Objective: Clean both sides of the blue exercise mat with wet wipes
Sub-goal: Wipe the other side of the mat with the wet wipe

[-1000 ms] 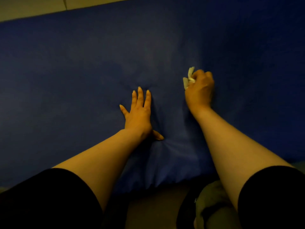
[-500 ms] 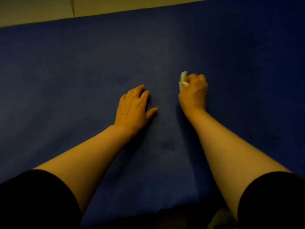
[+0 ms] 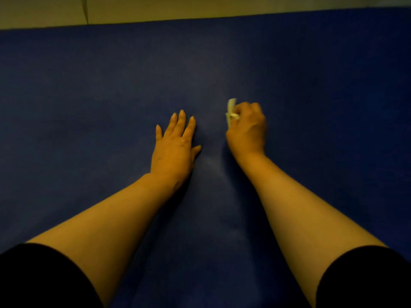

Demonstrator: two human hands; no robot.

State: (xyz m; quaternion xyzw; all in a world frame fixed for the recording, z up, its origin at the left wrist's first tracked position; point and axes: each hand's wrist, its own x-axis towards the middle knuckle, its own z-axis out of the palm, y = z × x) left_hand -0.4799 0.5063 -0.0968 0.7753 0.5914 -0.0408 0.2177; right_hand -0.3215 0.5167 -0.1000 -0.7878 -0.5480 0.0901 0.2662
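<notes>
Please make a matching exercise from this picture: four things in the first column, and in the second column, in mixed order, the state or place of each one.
Column 1
1. left hand
2. right hand
3. wet wipe
4. blue mat

Column 2
A. crumpled and pale, sticking out from a closed grip
B. spread out under both arms, filling most of the view
C. flat on the mat, fingers straight
D. fingers curled around something pale

Right pairs: 1-C, 2-D, 3-A, 4-B
</notes>
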